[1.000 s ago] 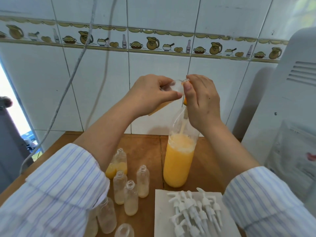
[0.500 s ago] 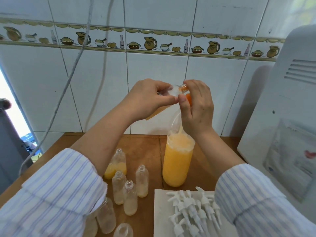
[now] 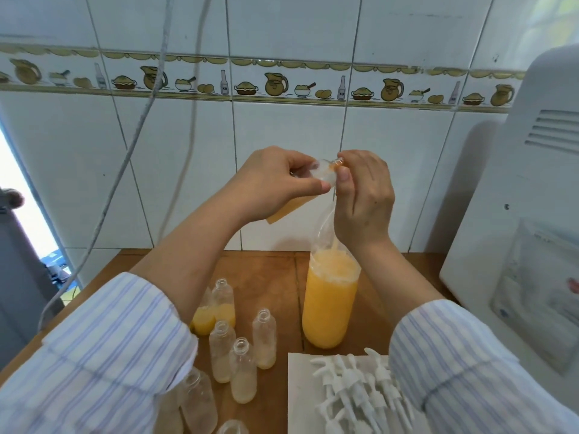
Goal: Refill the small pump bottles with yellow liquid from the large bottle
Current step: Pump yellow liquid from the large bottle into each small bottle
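Note:
My left hand [image 3: 275,186] grips a small clear bottle [image 3: 323,176], tipped on its side, with yellow liquid showing at its lower end under my palm. Its mouth meets the neck of the large bottle [image 3: 329,305], which stands on the wooden table [image 3: 266,274] more than half full of foamy yellow liquid. My right hand [image 3: 365,202] is curled round the large bottle's neck, with its thumb by the small bottle's mouth. A thin yellow stream runs down inside the neck.
Several uncapped small bottles [image 3: 264,339] stand at the front left; two behind them [image 3: 224,308] hold yellow liquid. White pump heads [image 3: 357,389] lie on a white sheet [image 3: 297,380]. A white appliance [image 3: 517,245] fills the right side. A cable [image 3: 125,161] hangs along the tiled wall.
Both hands keep their hold and the small bottle stays tipped at the large bottle's neck. The view has shifted only slightly.

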